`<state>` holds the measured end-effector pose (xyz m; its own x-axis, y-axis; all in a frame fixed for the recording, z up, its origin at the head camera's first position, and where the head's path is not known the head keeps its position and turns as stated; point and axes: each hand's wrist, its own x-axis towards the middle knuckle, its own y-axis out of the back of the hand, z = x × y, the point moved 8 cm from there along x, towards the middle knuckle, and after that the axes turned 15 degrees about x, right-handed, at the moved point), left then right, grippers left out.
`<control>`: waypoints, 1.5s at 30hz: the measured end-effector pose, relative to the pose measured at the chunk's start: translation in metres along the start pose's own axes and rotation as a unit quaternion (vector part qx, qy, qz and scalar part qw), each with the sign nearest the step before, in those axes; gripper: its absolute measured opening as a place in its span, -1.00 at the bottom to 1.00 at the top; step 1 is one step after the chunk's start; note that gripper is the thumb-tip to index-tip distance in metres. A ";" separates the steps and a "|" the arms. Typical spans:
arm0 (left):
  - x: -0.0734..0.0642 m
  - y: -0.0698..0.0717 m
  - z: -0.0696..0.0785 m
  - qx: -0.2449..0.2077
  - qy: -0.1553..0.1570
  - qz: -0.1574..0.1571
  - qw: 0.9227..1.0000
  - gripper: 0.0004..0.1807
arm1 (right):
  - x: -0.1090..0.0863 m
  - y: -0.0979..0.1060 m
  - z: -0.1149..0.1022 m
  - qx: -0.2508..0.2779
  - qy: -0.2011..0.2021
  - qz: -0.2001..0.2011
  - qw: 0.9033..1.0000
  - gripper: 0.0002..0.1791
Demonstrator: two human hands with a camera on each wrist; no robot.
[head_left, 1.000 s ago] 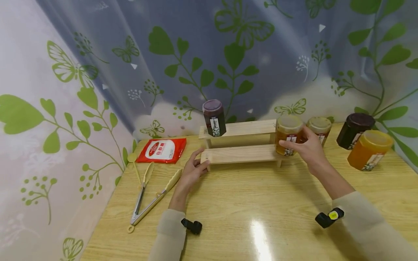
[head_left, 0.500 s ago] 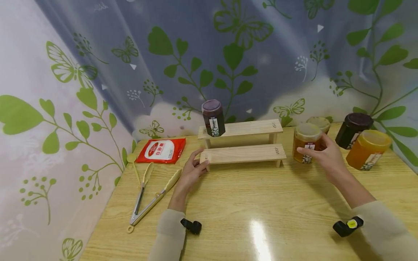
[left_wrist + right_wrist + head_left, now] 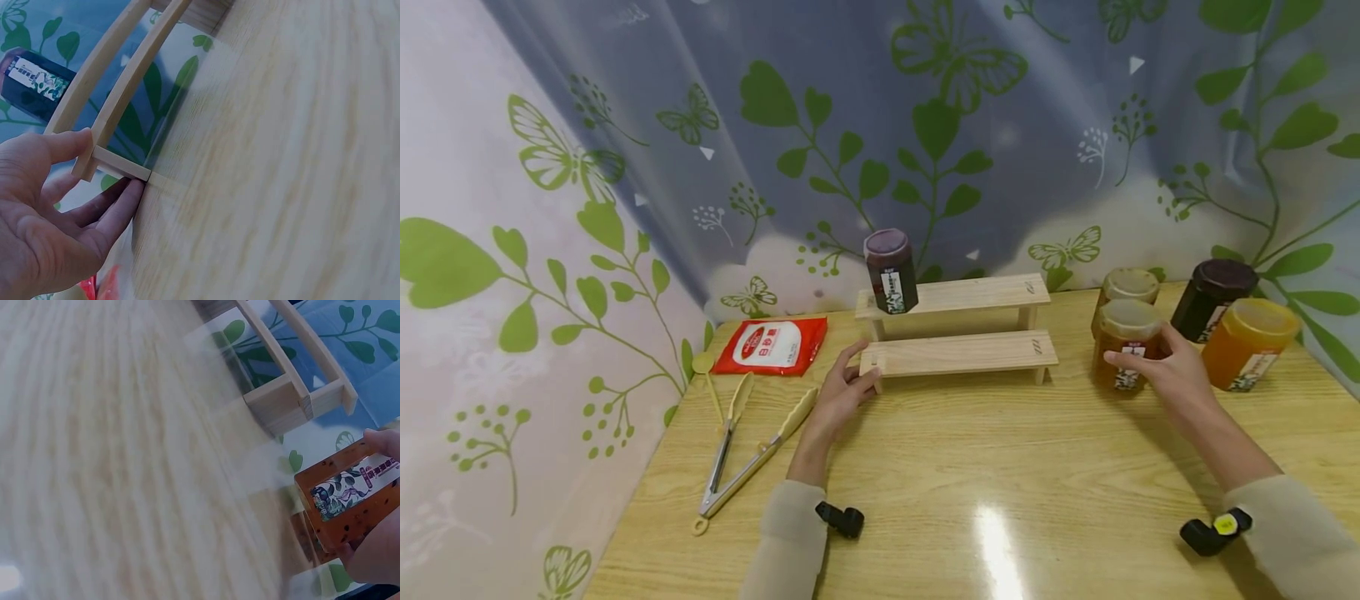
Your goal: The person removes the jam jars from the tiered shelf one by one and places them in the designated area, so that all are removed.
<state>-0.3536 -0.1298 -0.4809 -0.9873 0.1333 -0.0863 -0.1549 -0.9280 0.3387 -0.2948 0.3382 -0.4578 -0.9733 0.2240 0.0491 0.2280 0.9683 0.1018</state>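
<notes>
My right hand [image 3: 1176, 371] grips an amber jar with dark specks [image 3: 1126, 346] between thumb and fingers, at the right of the wooden rack. In the right wrist view the jar [image 3: 350, 497] shows its printed label. My left hand [image 3: 841, 396] holds the left end of the two-step wooden rack [image 3: 958, 354]. The left wrist view has its thumb on the lower step [image 3: 125, 94] and fingers at the leg. A dark purple jar [image 3: 891, 275] stands upright on the upper step's left end. Behind the held jar stands a similar jar [image 3: 1127, 285], partly hidden.
At the far right stand a dark jar [image 3: 1213, 296] and an orange-yellow jar [image 3: 1251, 342]. On the left lie a red and white bag [image 3: 770, 346], metal tongs with cream tips [image 3: 741, 479] and a thin yellow stick with a round end [image 3: 709, 379]. A patterned curtain [image 3: 820, 167] hangs behind.
My right hand has moved the amber jar off the lower step's right end, rightward to in front of the similar jar. The left hand has stayed on the rack.
</notes>
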 end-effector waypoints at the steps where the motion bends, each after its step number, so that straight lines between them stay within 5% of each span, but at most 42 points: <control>1: 0.000 0.000 0.000 0.001 -0.001 0.000 1.000 -0.30 | 0.000 0.001 0.001 -0.001 -0.001 -0.001 1.000 -0.04; 22: -0.002 0.000 0.002 0.001 -0.005 0.000 1.000 -0.30 | -0.001 0.016 0.011 -0.004 -0.012 0.000 1.000 0.01; 31: -0.003 -0.001 0.003 0.002 -0.008 -0.001 1.000 -0.32 | 0.001 0.021 0.013 0.083 -0.002 -0.029 0.996 -0.23; 38: -0.001 0.000 0.003 -0.003 -0.008 -0.001 1.000 -0.31 | 0.000 0.021 0.013 0.174 -0.003 -0.066 0.983 -0.30; 45: -0.002 0.000 0.000 0.004 0.001 -0.003 1.000 -0.32 | -0.001 0.020 0.018 0.151 -0.014 -0.095 0.984 -0.28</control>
<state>-0.3520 -0.1299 -0.4806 -0.9861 0.1387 -0.0913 -0.1621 -0.9241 0.3462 -0.2898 0.3599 -0.4735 -0.9989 0.0346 0.0304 0.0281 0.9806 -0.1939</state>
